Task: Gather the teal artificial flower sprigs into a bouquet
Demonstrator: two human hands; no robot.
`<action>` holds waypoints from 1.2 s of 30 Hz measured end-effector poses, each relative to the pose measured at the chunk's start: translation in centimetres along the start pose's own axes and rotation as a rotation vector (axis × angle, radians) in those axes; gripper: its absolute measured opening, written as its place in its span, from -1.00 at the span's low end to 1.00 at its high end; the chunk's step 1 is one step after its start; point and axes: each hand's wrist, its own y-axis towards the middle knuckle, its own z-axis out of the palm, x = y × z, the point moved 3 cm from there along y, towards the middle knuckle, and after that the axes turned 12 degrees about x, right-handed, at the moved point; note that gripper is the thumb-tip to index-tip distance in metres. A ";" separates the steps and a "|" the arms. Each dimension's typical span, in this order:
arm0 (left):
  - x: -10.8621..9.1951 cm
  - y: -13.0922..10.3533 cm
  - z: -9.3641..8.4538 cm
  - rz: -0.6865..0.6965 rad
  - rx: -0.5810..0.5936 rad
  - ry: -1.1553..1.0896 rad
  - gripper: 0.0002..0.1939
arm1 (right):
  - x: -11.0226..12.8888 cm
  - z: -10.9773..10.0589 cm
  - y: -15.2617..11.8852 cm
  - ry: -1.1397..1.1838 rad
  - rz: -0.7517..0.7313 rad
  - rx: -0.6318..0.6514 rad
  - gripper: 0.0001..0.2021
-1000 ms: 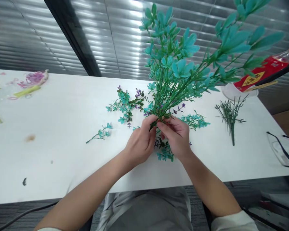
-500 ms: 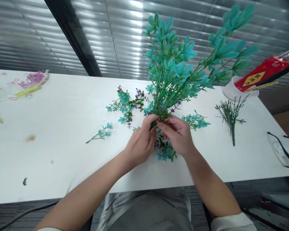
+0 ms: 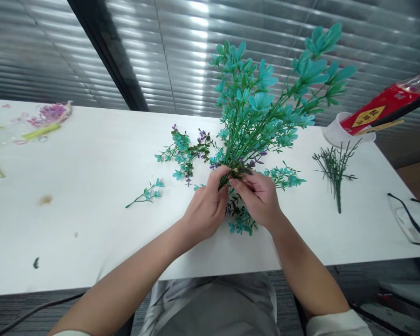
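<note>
A bunch of turquoise artificial flowers [image 3: 255, 112] stands up from my hands, its green stems fanning out away from me. My left hand [image 3: 207, 205] is closed around the stems near their lower end. Beside it, my right hand [image 3: 259, 196] pinches a dark green sprig with purple tips [image 3: 243, 169] against the base of the bunch. The fingers hide part of the stems. Loose turquoise and purple sprigs [image 3: 185, 154] lie behind my left hand, and another turquoise sprig [image 3: 243, 221] lies beneath my hands. A single short sprig [image 3: 145, 193] rests to the left.
On the right of the white table [image 3: 91, 196] lie a bare green stem cluster [image 3: 337, 182] and glasses [image 3: 411, 219]. A red-labelled bottle [image 3: 374, 107] leans from a white plastic bowl [image 3: 331, 133] at the back right. Purple shreds [image 3: 49, 115] lie far left.
The flower tops have dipped lower and swung slightly left. More of the dark green and purple sprig shows at my right fingers. Both hands stay nearly in place.
</note>
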 end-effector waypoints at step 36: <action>0.6 -0.8 0.5 0.086 -0.046 -0.330 -0.63 | 0.5 0.4 0.2 0.109 -0.073 0.053 -0.77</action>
